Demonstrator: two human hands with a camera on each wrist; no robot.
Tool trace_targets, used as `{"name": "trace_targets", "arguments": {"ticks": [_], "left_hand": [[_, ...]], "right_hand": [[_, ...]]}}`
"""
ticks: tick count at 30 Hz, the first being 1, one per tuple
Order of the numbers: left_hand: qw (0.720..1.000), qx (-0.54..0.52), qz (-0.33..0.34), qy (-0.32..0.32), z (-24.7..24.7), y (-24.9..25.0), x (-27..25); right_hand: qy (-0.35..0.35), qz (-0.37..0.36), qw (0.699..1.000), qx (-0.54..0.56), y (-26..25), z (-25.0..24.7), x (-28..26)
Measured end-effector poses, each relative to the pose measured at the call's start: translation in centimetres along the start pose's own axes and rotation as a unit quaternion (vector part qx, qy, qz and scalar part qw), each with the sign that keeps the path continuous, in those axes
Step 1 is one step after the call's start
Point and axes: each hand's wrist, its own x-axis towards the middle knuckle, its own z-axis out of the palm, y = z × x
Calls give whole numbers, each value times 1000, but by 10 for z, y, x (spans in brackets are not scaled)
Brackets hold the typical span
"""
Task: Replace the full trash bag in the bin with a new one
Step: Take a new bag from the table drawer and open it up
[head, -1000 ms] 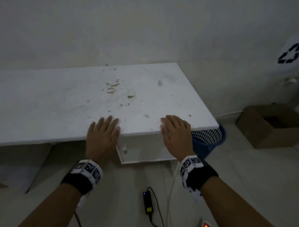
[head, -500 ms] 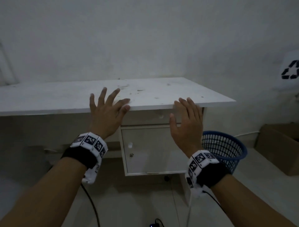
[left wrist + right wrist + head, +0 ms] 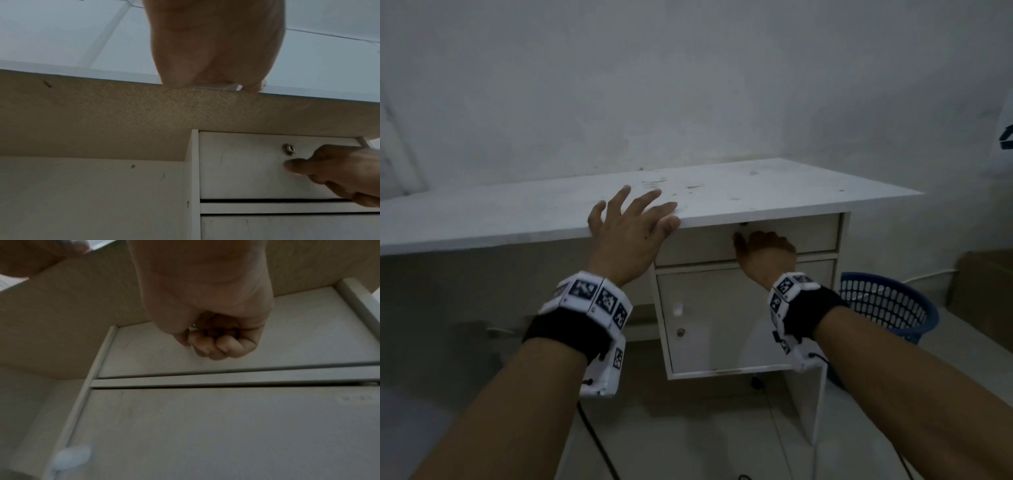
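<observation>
A blue mesh bin (image 3: 887,308) stands on the floor right of the white desk (image 3: 756,192); only its rim and wall show. My left hand (image 3: 635,212) rests on the desk's front edge with fingers straight and spread, seen from below in the left wrist view (image 3: 213,48). Under the desktop, my right hand (image 3: 763,246) is curled against the top drawer (image 3: 815,233). In the right wrist view its fingers (image 3: 218,345) and thumb pinch a small shiny knob (image 3: 193,329) on the drawer front, just below the keyhole lock (image 3: 289,149).
Below the drawer is a cabinet door (image 3: 722,325) with a white knob (image 3: 677,308) and a lock. A cardboard box (image 3: 986,281) sits behind the bin at the far right. Black cables (image 3: 592,435) run across the floor under my arms.
My view has dropped to below desk height. My right hand left the desk edge, went down to the top drawer and curled onto its knob. My left hand stays on the edge.
</observation>
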Motion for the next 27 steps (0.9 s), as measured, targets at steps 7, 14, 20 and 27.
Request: {"name": "trace_targets", "arguments": {"ticks": [7,14,20,27], "left_hand": [[998,-56,1,-38,-8,0,-4],[995,-64,-17,-80,-17,4,-5],[994,-56,-11,-90,-19,2,-5],[986,-56,-2,-156,-31,-3,-6]], "right_hand": [[-71,-43,995,-57,6,-50,-33],[-125,-64,989,-53,12,-73,-82],[170,-173,970,-21,8,-92,-88],[-40,-109,986,-115,5,-98,-56]]}}
